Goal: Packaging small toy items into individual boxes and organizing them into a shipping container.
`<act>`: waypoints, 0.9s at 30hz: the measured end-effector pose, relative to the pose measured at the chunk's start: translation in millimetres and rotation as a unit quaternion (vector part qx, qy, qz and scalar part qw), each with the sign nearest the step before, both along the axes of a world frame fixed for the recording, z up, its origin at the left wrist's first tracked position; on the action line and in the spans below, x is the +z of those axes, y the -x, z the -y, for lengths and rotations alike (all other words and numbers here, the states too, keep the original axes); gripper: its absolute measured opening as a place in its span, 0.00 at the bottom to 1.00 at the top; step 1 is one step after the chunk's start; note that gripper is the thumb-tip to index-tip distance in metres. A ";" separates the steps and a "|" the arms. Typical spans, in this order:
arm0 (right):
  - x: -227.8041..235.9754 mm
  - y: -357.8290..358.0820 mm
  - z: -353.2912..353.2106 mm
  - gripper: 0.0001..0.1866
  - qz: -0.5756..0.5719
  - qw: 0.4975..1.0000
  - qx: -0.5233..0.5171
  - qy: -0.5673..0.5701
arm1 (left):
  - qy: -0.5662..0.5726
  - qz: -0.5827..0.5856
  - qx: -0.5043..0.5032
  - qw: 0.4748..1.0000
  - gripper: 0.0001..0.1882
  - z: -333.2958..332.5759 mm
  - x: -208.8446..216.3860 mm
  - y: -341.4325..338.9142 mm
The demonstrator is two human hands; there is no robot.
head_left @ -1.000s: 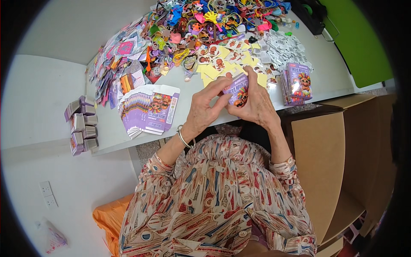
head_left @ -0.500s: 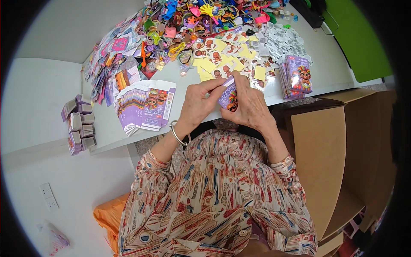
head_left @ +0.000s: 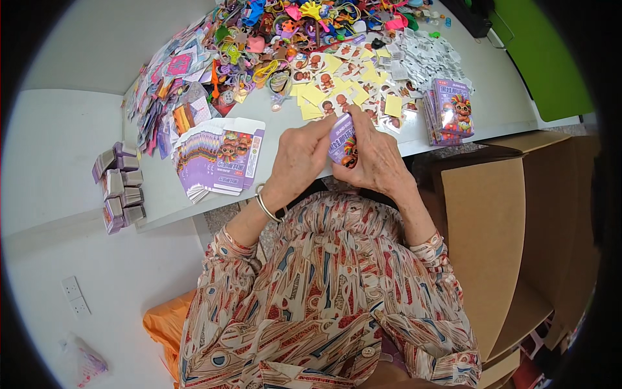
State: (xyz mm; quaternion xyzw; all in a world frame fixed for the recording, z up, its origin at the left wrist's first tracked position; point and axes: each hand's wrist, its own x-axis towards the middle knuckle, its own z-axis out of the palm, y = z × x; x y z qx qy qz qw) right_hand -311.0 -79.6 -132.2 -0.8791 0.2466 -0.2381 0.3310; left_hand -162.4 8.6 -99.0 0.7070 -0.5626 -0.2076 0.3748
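Note:
Between both hands, over the table's front edge, is a small purple printed box [head_left: 341,142] with a cartoon figure on its face. My right hand [head_left: 379,152] wraps its right side, thumb low on the front. At the upper left edge, near the box's top, the fingers of my left hand [head_left: 299,152] press together on it. Fingers hide part of the box's top. Left of my hands lies a fanned stack of flat purple cartons [head_left: 217,159]. To the right, several filled-looking purple boxes [head_left: 453,113] stand together. Just beyond my hands spread yellow and white sticker cards [head_left: 330,87].
A heap of small colourful toys [head_left: 291,29] covers the back, with patterned packets [head_left: 165,91] at left and small white packets [head_left: 424,61] at right. Purple-grey boxes [head_left: 122,188] cluster by the left edge. An open cardboard box [head_left: 486,240] stands at right, an orange bag [head_left: 170,327] below left.
The box is turned a little more upright, its printed front showing more. My left fingers have shifted slightly down and left from its top.

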 end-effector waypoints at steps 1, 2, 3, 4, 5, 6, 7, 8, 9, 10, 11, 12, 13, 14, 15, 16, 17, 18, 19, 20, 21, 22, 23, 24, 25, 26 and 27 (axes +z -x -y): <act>0.4 -0.5 -0.4 0.49 -0.001 1.000 -0.007 -0.004 | 0.042 0.066 -0.031 0.996 0.16 -1.7 0.8 2.6; 0.8 -1.1 -1.1 0.49 -0.001 1.000 -0.007 -0.004 | 0.041 0.066 -0.031 0.996 0.16 -2.9 -0.1 5.3; 1.3 -2.1 -2.0 0.49 0.001 1.000 -0.009 -0.007 | 0.073 0.116 -0.037 0.990 0.18 -3.8 -1.4 7.9; 1.5 -2.7 -2.7 0.50 0.003 1.000 -0.012 -0.010 | 0.104 0.166 -0.043 0.980 0.19 -4.7 -2.3 10.6; 0.4 -3.3 -3.1 0.50 0.003 1.000 -0.012 -0.010 | 0.103 0.166 -0.043 0.980 0.19 -5.6 -1.1 13.8; -1.1 -3.9 -3.4 0.50 0.012 1.000 -0.012 -0.013 | 0.087 0.179 -0.036 0.979 0.19 -6.1 1.7 17.4; -1.8 -4.2 -3.7 0.50 0.021 1.000 -0.012 -0.016 | 0.071 0.191 -0.029 0.979 0.19 -6.1 3.2 19.8; -0.1 -3.9 -3.9 0.50 0.021 1.000 -0.012 -0.016 | 0.070 0.191 -0.029 0.979 0.19 -5.9 2.1 20.9; 2.4 -3.7 -3.7 0.49 0.017 1.000 -0.003 -0.024 | 0.079 0.201 -0.027 0.976 0.19 -5.9 -0.4 21.4; 4.1 -3.4 -3.7 0.49 0.012 0.999 0.006 -0.032 | 0.089 0.210 -0.025 0.973 0.19 -6.0 -1.9 21.3; 4.6 -3.3 -4.0 0.49 0.012 0.999 0.006 -0.032 | 0.088 0.209 -0.025 0.974 0.19 -6.3 -2.3 20.6; 5.1 -2.7 -3.8 0.47 -0.006 0.999 0.010 -0.032 | 0.090 0.192 -0.023 0.977 0.18 -6.1 -2.3 19.9; 5.2 -2.1 -3.7 0.46 -0.024 0.999 0.013 -0.031 | 0.092 0.175 -0.022 0.980 0.17 -5.7 -2.3 18.9; 4.0 -1.5 -3.3 0.46 -0.024 0.999 0.014 -0.031 | 0.092 0.175 -0.021 0.980 0.17 -4.5 -3.3 16.1; 1.1 -1.6 -2.1 0.45 0.009 0.999 -0.004 -0.038 | 0.081 0.078 -0.011 0.994 0.15 -2.4 -6.1 11.3; -0.9 -2.0 -1.0 0.44 0.042 0.998 -0.022 -0.045 | 0.070 -0.020 0.000 0.997 0.13 -1.9 -9.0 7.1; -0.1 -2.4 0.5 0.44 0.042 0.998 -0.021 -0.046 | 0.070 -0.019 0.001 0.997 0.13 -3.3 -12.0 3.1; 3.3 -2.5 2.7 0.43 0.056 0.996 -0.033 -0.055 | 0.042 -0.113 0.029 0.992 0.11 -4.5 -13.8 -0.9; 5.3 -2.8 4.4 0.42 0.070 0.994 -0.046 -0.065 | 0.014 -0.205 0.055 0.977 0.10 -4.9 -15.1 -3.1; 3.7 -3.2 5.4 0.42 0.071 0.994 -0.045 -0.065 | 0.014 -0.204 0.056 0.977 0.10 -4.2 -16.4 -2.1; 0.2 -2.8 5.2 0.41 0.076 0.994 -0.045 -0.072 | 0.057 -0.186 0.047 0.980 0.09 -3.9 -17.8 1.6; -1.5 -2.4 5.5 0.41 0.080 0.993 -0.046 -0.078 | 0.099 -0.168 0.039 0.980 0.09 -3.8 -18.4 4.2; -1.0 -1.9 6.4 0.41 0.080 0.993 -0.047 -0.077 | 0.100 -0.169 0.037 0.980 0.09 -3.6 -18.2 5.2; -0.6 -0.9 6.1 0.41 0.072 0.994 -0.049 -0.071 | 0.096 -0.178 0.042 0.978 0.09 -3.7 -18.5 6.5; 0.2 0.6 6.0 0.40 0.064 0.995 -0.053 -0.064 | 0.093 -0.188 0.045 0.977 0.08 -3.4 -18.5 8.2; 0.6 1.1 4.8 0.40 0.063 0.994 -0.059 -0.060 | 0.094 -0.190 0.038 0.977 0.08 -4.4 -19.5 8.2; 1.8 3.1 4.5 0.40 0.068 0.995 -0.059 -0.048 | 0.095 -0.178 0.039 0.979 0.08 -3.0 -20.8 7.7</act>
